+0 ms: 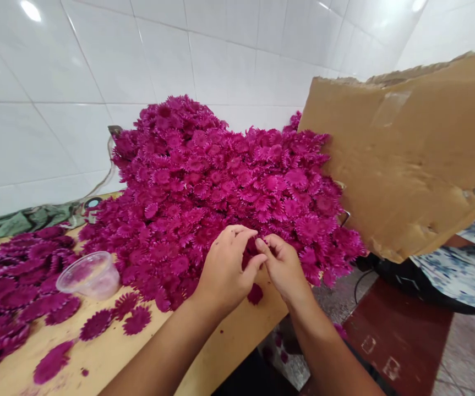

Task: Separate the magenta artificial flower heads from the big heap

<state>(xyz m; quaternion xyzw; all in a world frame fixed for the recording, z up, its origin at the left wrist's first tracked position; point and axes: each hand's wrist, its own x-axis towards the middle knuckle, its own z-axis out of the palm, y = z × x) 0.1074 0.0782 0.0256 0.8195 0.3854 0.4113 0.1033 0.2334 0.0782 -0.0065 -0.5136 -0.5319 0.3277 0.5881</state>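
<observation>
Both hands meet in front of a big heap of magenta flower heads (220,176). My left hand (227,269) is curled, its thumb and fingers round a dark magenta flower head (250,252) that is mostly hidden. Close against it, my right hand (282,267) pinches with thumb and forefinger at the flower's edge; what exactly lies between those fingertips is hard to make out. A loose flower head (255,294) lies on the table (220,352) just below the hands.
On the left stand a clear plastic cup (91,275) and stacked, flattened flower heads (18,280). Several single ones lie nearby. Green cloth (34,219) lies along the tiled wall (146,66). A cardboard sheet (402,159) borders the heap at right, with a person's patterned clothing (464,269) behind it.
</observation>
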